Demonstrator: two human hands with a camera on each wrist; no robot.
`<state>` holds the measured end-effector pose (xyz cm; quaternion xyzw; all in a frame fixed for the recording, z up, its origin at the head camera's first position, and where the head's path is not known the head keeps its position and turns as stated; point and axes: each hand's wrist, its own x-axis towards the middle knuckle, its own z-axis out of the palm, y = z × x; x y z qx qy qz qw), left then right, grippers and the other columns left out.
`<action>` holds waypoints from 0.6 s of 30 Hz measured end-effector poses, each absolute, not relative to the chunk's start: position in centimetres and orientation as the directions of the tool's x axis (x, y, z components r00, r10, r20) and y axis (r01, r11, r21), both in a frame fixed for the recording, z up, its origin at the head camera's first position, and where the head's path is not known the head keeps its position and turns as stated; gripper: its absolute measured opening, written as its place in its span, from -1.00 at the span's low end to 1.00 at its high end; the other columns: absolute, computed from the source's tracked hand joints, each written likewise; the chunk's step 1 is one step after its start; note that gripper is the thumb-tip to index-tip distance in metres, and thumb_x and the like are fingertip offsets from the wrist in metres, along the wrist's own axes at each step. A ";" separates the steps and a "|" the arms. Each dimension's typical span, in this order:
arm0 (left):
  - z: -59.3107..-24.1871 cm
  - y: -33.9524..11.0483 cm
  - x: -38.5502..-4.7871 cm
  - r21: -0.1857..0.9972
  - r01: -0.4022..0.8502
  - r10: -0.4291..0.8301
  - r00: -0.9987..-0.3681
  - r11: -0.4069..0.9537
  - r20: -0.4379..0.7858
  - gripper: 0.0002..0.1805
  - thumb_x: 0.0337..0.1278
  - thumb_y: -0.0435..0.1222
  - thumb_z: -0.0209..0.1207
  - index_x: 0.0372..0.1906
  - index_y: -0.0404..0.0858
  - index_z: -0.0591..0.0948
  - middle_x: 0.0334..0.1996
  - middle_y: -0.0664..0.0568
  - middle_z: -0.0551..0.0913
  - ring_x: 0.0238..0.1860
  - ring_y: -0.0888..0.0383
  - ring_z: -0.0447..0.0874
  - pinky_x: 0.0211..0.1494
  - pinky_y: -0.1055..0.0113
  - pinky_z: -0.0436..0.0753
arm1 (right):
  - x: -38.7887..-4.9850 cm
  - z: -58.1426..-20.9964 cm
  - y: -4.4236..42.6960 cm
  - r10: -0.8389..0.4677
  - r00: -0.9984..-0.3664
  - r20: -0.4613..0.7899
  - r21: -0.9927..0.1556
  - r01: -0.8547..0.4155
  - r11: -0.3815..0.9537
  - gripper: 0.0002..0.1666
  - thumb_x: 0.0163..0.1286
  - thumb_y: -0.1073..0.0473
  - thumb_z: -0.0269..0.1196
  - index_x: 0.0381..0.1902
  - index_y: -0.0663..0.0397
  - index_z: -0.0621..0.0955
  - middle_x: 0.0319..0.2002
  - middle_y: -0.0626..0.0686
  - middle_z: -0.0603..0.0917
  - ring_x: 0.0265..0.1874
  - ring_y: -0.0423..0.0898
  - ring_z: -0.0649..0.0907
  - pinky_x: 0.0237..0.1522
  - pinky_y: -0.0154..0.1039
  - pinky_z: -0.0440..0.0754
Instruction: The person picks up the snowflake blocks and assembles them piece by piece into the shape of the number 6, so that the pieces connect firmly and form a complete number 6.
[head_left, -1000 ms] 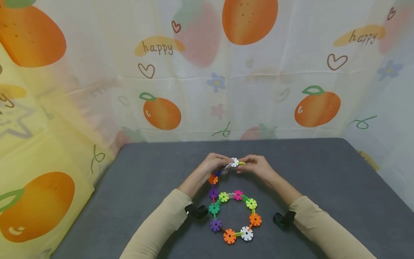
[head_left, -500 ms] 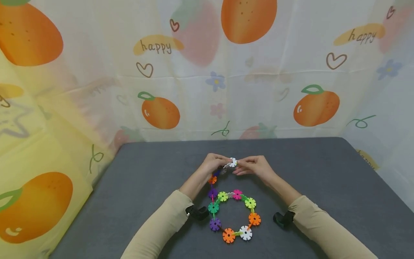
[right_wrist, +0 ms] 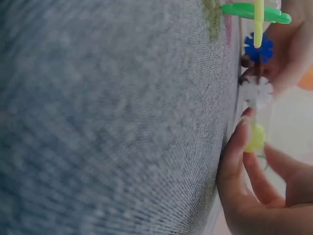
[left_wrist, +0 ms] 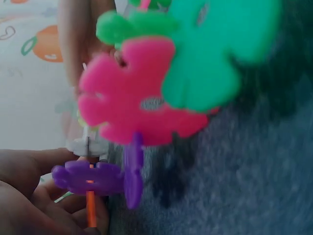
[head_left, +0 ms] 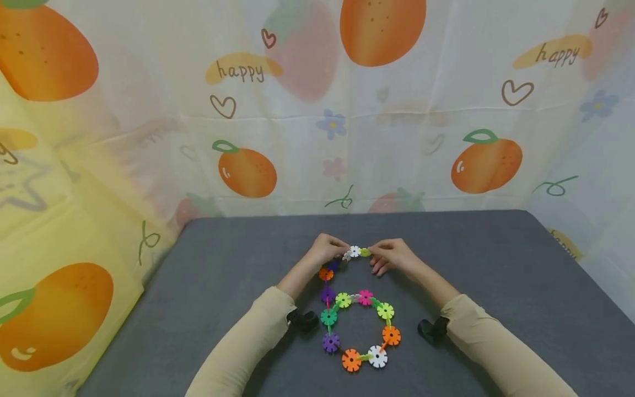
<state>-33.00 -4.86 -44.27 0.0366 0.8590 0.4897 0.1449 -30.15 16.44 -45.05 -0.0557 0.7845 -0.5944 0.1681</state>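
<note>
A chain of colourful notched snowflake discs bends into a ring on the table, with a tail running up to both hands. My left hand pinches the tail next to a white disc. At the tail's end, a yellow-green disc joins the white one. My right hand pinches its outer edge between thumb and finger; the right wrist view shows this yellow disc at the fingertips. Close to the left wrist camera hang a pink disc, a teal disc and a purple disc.
The ring's orange disc and white disc lie nearest the person on the dark grey table. A fruit-print cloth hangs behind the table. Black wrist straps show below both hands.
The right fingers, which covered the yellow-green disc half a second ago, have drawn back to the right, leaving it visible beside the white disc. The left hand stays almost in place.
</note>
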 end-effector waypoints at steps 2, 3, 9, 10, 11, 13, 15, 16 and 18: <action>-44.3 -5.0 -33.0 0.848 -0.069 0.218 -0.953 0.526 -0.213 -0.82 0.18 -0.29 0.29 -0.18 -0.29 0.77 -0.04 -0.14 0.73 -0.23 0.14 0.70 -0.15 0.34 0.68 | -30.2 -45.1 16.5 -0.277 -0.941 -0.195 -0.948 0.109 0.297 -0.58 0.49 0.18 0.12 0.04 0.52 0.56 -0.36 0.25 0.73 -0.54 -0.15 0.72 -0.39 -0.16 0.76; -44.2 -5.0 -33.0 0.847 -0.059 0.228 -0.951 0.528 -0.208 -0.82 0.18 -0.30 0.29 -0.18 -0.30 0.77 -0.04 -0.15 0.73 -0.22 0.13 0.71 -0.14 0.33 0.69 | -30.1 -45.0 16.5 -0.273 -0.943 -0.192 -0.947 0.105 0.303 -0.59 0.49 0.19 0.12 0.03 0.53 0.56 -0.37 0.25 0.73 -0.55 -0.16 0.72 -0.40 -0.16 0.75; -44.1 -5.3 -33.1 0.855 -0.028 0.263 -0.946 0.518 -0.190 -0.78 0.25 -0.29 0.23 -0.16 -0.35 0.76 -0.06 -0.19 0.73 -0.31 0.15 0.74 -0.21 0.35 0.70 | -30.0 -44.8 16.6 -0.280 -0.943 -0.179 -0.945 0.085 0.317 -0.56 0.48 0.16 0.14 0.12 0.43 0.55 -0.32 0.29 0.72 -0.58 -0.15 0.71 -0.41 -0.14 0.75; -44.1 -5.3 -33.1 0.856 -0.035 0.262 -0.945 0.515 -0.196 -0.78 0.25 -0.29 0.23 -0.16 -0.35 0.75 -0.06 -0.19 0.73 -0.33 0.16 0.74 -0.23 0.36 0.70 | -30.0 -44.8 16.6 -0.286 -0.942 -0.178 -0.945 0.083 0.315 -0.56 0.47 0.17 0.14 0.14 0.42 0.55 -0.31 0.30 0.72 -0.58 -0.15 0.70 -0.41 -0.14 0.75; -44.1 -5.3 -33.2 0.857 -0.042 0.260 -0.944 0.514 -0.202 -0.77 0.25 -0.28 0.23 -0.16 -0.36 0.75 -0.06 -0.19 0.73 -0.34 0.17 0.74 -0.24 0.37 0.69 | -30.0 -44.8 16.6 -0.294 -0.939 -0.176 -0.946 0.078 0.315 -0.56 0.47 0.19 0.15 0.15 0.41 0.54 -0.30 0.31 0.72 -0.59 -0.14 0.70 -0.41 -0.14 0.75; -44.1 -5.3 -33.2 0.855 -0.055 0.258 -0.942 0.515 -0.215 -0.76 0.23 -0.26 0.25 -0.15 -0.35 0.75 -0.06 -0.19 0.73 -0.36 0.20 0.73 -0.25 0.38 0.68 | -30.0 -44.9 16.6 -0.311 -0.936 -0.166 -0.946 0.062 0.319 -0.57 0.45 0.24 0.15 0.17 0.42 0.53 -0.29 0.33 0.72 -0.59 -0.14 0.70 -0.42 -0.13 0.75; -44.2 -5.2 -33.3 0.858 -0.063 0.260 -0.939 0.510 -0.224 -0.76 0.21 -0.26 0.27 -0.15 -0.34 0.76 -0.06 -0.17 0.73 -0.36 0.22 0.70 -0.25 0.40 0.67 | -30.0 -45.0 16.6 -0.324 -0.934 -0.148 -0.948 0.041 0.316 -0.59 0.43 0.29 0.15 0.15 0.44 0.53 -0.27 0.35 0.72 -0.59 -0.13 0.70 -0.42 -0.12 0.75; -44.3 -5.2 -33.4 0.862 -0.068 0.260 -0.939 0.503 -0.227 -0.77 0.19 -0.26 0.28 -0.15 -0.33 0.76 -0.06 -0.16 0.73 -0.36 0.23 0.68 -0.25 0.41 0.66 | -30.0 -45.0 16.6 -0.328 -0.934 -0.140 -0.949 0.032 0.313 -0.61 0.42 0.32 0.16 0.14 0.45 0.54 -0.26 0.37 0.72 -0.57 -0.12 0.71 -0.41 -0.11 0.76; -44.5 -5.2 -33.5 0.875 -0.058 0.271 -0.939 0.480 -0.210 -0.78 0.16 -0.26 0.31 -0.17 -0.32 0.76 -0.11 -0.14 0.75 -0.37 0.25 0.65 -0.26 0.43 0.64 | -30.0 -45.1 16.6 -0.340 -0.933 -0.118 -0.950 0.007 0.311 -0.63 0.42 0.34 0.15 0.11 0.47 0.56 -0.24 0.39 0.72 -0.53 -0.08 0.73 -0.39 -0.10 0.76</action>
